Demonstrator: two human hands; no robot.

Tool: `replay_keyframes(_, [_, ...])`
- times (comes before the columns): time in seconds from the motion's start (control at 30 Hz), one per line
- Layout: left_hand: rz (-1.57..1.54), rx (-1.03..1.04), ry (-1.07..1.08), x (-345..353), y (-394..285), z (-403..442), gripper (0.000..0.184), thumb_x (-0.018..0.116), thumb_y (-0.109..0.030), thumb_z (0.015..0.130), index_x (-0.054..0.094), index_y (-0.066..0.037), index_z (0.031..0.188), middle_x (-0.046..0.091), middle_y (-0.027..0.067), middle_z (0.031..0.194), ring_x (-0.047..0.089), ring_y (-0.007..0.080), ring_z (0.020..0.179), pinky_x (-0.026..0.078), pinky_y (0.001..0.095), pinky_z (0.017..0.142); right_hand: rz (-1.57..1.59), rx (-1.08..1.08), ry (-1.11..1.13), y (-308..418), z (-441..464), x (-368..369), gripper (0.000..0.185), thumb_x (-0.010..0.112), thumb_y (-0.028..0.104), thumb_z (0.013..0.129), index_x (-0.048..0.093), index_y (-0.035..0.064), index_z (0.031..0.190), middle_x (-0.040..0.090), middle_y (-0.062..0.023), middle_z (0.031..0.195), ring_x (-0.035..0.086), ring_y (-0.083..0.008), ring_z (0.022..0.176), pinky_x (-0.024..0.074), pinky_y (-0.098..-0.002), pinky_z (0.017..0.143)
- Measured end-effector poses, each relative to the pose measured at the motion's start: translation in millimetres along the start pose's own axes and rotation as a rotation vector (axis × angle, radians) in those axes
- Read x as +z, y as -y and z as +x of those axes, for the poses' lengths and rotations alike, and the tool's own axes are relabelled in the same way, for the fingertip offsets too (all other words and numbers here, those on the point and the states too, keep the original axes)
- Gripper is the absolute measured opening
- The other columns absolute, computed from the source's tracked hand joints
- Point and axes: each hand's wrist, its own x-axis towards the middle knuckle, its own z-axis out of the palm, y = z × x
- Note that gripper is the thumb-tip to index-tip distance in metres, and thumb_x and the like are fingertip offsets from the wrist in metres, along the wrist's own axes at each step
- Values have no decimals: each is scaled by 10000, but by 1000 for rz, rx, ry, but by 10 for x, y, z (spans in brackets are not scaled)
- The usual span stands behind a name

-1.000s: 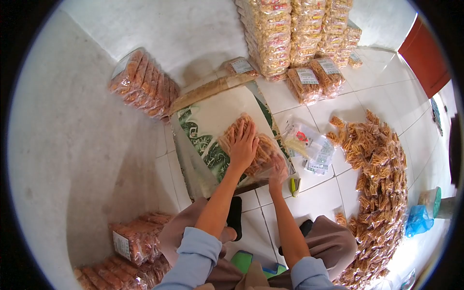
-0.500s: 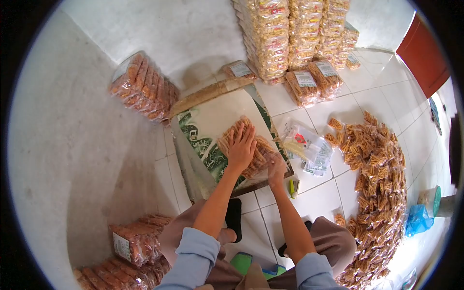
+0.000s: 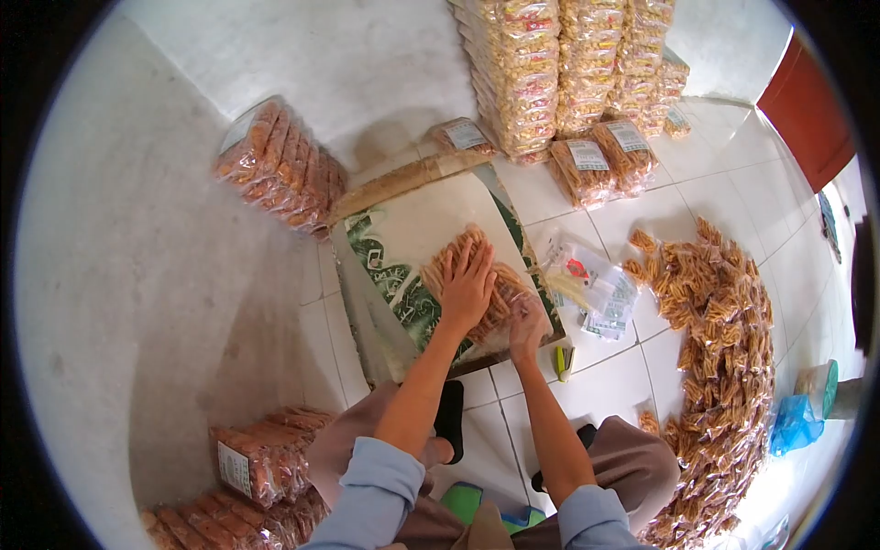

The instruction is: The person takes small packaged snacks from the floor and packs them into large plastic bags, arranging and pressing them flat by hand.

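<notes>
A clear bag of brown snack sticks (image 3: pixel 501 298) lies on the green and white board (image 3: pixel 412 215). Across the bag's upper left part rests my left hand (image 3: pixel 467 282), its fingers spread flat. My right hand (image 3: pixel 527 328) is at the bag's lower right end, its fingers closed on the plastic there. A yellow-green stapler (image 3: pixel 563 363) lies on the tiles just below the board's right corner. Beside the board on the right are plastic bags and printed labels (image 3: pixel 596 289).
Small snack packets (image 3: pixel 720 367) form a long heap on the right. Tall stacks of packed bags (image 3: pixel 522 73) stand at the back. More filled bags (image 3: pixel 280 170) lean by the left wall, with others (image 3: pixel 261 458) at lower left. A blue plastic bag (image 3: pixel 796 424) lies far right.
My right hand's fingers have drawn in closer around the bag's end. My left hand stays flat on the bag. The whole view has shifted slightly.
</notes>
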Motion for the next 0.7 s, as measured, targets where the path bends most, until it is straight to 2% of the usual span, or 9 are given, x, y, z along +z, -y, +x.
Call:
replay_keyframes(0.1, [-1, -7, -6, 10, -2, -6, 427, 350, -286, 929, 361, -114, 1320, 353, 18, 1368, 237, 211, 1304, 114, 445, 1082, 223, -67, -71, -113, -4, 47, 123, 518, 39, 801, 557, -30, 894, 566, -172, 900, 573, -281, 811, 456, -318, 692])
replay_keyframes(0.17, [-6, -10, -18, 29, 0, -12, 426, 349, -286, 930, 364, -112, 1318, 349, 19, 1371, 238, 211, 1304, 113, 448, 1081, 72, -56, 71, -184, 37, 48, 147, 467, 148, 866, 521, 36, 946, 539, -78, 898, 513, -135, 782, 425, -237, 707])
replay_keyframes(0.3, [-6, -25, -18, 29, -7, -9, 420, 349, -288, 931, 376, -108, 1309, 346, 20, 1372, 239, 210, 1303, 120, 445, 1075, 310, -1, 25, -137, 57, 80, 149, 416, 167, 902, 505, 70, 972, 522, -30, 882, 482, -91, 753, 428, -216, 677])
replay_keyframes(0.4, [-47, -46, -27, 31, 6, -7, 415, 350, -287, 930, 387, -107, 1302, 354, 22, 1367, 239, 211, 1303, 123, 442, 1072, 158, 1, 29, -133, 69, 47, 157, 403, 180, 915, 499, 67, 967, 524, -27, 867, 492, -101, 745, 436, -216, 664])
replay_keyframes(0.47, [-77, -57, -33, 31, 11, -8, 411, 351, -285, 930, 394, -107, 1298, 358, 22, 1363, 239, 211, 1303, 123, 441, 1072, 965, 526, 77, -220, 88, 46, 177, 532, 53, 837, 545, -9, 1003, 603, -86, 911, 571, -125, 802, 468, -261, 673])
replay_keyframes(0.5, [-82, -55, -22, 25, 13, -11, 408, 349, -283, 930, 398, -109, 1296, 358, 21, 1364, 239, 211, 1303, 120, 442, 1072, 963, 527, 76, -193, 66, 15, 177, 532, 53, 837, 545, -9, 1003, 603, -86, 911, 571, -125, 802, 468, -261, 673])
replay_keyframes(0.57, [-86, -55, -13, 16, 19, 2, 405, 348, -280, 931, 402, -111, 1294, 358, 19, 1364, 238, 211, 1304, 118, 443, 1073, 185, 215, 157, -137, 36, -55, 201, 566, 148, 831, 573, 27, 991, 596, -76, 827, 560, -166, 744, 453, -284, 669])
replay_keyframes(0.7, [-93, -7, 5, -5, 34, -19, 408, 335, -287, 935, 398, -114, 1299, 347, 17, 1373, 228, 212, 1308, 106, 444, 1076, 165, 192, 209, -78, 63, -57, 250, 624, 119, 777, 596, 18, 1004, 616, -125, 833, 585, -213, 754, 454, -324, 683])
